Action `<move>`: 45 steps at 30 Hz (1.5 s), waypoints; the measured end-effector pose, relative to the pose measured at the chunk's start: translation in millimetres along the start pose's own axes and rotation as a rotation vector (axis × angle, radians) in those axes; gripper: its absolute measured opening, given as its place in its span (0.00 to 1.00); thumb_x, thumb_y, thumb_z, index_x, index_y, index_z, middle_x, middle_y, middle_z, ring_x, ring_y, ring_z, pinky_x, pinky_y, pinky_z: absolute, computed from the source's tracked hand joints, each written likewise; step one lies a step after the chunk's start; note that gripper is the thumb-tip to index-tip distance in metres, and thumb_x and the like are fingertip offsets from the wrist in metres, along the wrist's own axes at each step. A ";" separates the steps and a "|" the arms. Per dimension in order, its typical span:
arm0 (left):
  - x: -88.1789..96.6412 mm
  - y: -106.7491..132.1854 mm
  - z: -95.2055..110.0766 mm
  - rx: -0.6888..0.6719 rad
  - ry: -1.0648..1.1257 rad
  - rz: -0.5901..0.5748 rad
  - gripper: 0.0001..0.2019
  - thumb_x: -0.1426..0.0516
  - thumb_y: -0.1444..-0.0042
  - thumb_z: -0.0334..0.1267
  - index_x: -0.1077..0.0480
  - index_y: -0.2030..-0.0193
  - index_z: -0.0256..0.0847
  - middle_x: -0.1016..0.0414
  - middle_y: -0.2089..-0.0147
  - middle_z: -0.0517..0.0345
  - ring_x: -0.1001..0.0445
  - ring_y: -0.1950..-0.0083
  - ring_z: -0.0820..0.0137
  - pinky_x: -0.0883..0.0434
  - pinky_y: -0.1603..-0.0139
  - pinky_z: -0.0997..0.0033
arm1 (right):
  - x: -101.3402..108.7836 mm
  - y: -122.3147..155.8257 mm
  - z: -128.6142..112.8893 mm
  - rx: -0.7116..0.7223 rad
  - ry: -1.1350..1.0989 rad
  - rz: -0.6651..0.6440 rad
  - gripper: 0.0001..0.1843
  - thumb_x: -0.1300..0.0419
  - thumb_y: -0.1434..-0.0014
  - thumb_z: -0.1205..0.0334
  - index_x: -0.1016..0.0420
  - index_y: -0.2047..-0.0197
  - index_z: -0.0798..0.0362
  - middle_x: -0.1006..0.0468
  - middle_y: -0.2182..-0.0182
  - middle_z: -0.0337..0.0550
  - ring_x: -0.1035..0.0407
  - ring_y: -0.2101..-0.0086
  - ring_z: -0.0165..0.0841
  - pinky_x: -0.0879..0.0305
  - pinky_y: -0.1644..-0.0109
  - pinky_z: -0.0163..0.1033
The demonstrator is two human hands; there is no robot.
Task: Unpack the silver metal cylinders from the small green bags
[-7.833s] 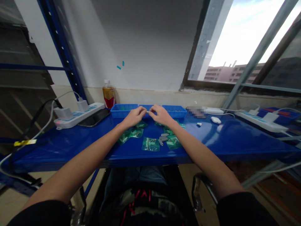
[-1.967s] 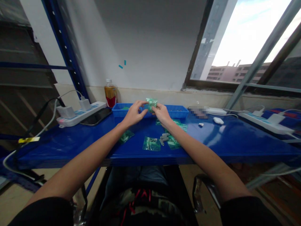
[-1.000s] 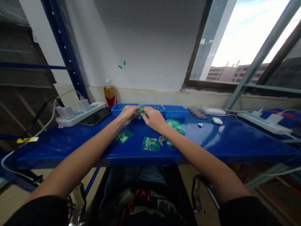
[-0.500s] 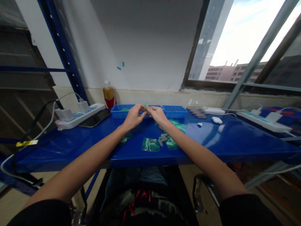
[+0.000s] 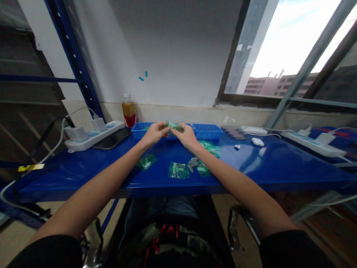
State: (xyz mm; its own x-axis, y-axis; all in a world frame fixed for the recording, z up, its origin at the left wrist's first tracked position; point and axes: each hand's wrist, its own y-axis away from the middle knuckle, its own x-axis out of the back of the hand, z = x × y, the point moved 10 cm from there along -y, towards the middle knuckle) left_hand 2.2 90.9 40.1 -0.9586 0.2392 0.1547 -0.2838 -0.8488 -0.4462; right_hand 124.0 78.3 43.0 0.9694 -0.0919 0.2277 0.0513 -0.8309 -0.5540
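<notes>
Between my two hands, just in front of the blue bins, is a small green plastic bag (image 5: 173, 125). My left hand (image 5: 156, 133) pinches its left end, and my right hand (image 5: 184, 134) grips its right end. What is inside the bag is too small to make out. On the table below lie a green bag (image 5: 147, 162) at the left and another green bag (image 5: 178, 170) in the middle. Several grey metal pieces (image 5: 192, 163) are heaped beside it. More green bags (image 5: 210, 149) lie near my right forearm.
A left blue bin (image 5: 136, 132) and a right blue bin (image 5: 208, 133) stand at the back. A bottle (image 5: 129, 112), phone (image 5: 113, 140) and power strip (image 5: 92, 138) are on the left. An earbud case (image 5: 257, 142), earbud (image 5: 237, 147) and second power strip (image 5: 312, 144) are on the right.
The green bag has been turned and spread between my fingers, so more of it shows. My hands have moved slightly apart, the left one shifting left and uncovering the left table bag.
</notes>
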 end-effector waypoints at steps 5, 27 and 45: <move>-2.6 0.3 7.1 -0.019 -0.030 -0.038 0.15 0.36 0.56 0.46 0.32 0.69 0.36 0.31 0.73 0.60 0.32 0.73 0.75 0.33 0.69 0.74 | -2.0 -0.4 -2.3 -0.030 -0.071 -0.059 0.14 0.37 0.54 0.53 0.33 0.72 0.55 0.32 0.78 0.32 0.39 0.75 0.26 0.42 0.70 0.33; 5.5 -0.9 6.3 -0.050 0.007 0.069 0.19 0.35 0.58 0.48 0.33 0.67 0.35 0.30 0.73 0.60 0.31 0.72 0.74 0.31 0.67 0.72 | 20.5 -3.9 -5.2 0.018 0.142 0.101 0.16 0.37 0.56 0.51 0.35 0.80 0.53 0.33 0.82 0.35 0.40 0.77 0.29 0.44 0.71 0.35; 30.4 4.5 33.7 -0.214 -0.377 0.229 0.11 0.42 0.49 0.42 0.29 0.63 0.36 0.25 0.66 0.54 0.27 0.63 0.67 0.29 0.57 0.66 | 28.7 4.4 -33.1 0.175 0.376 0.203 0.18 0.38 0.51 0.58 0.44 0.81 0.52 0.40 0.82 0.31 0.44 0.77 0.25 0.48 0.69 0.33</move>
State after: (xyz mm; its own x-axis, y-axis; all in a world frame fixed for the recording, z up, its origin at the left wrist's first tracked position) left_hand -27.3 78.5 72.5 -0.9323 -0.1639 0.3224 -0.1028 -0.7344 -0.6709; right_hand 144.1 53.9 73.6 0.8115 -0.4625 0.3573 -0.0591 -0.6731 -0.7371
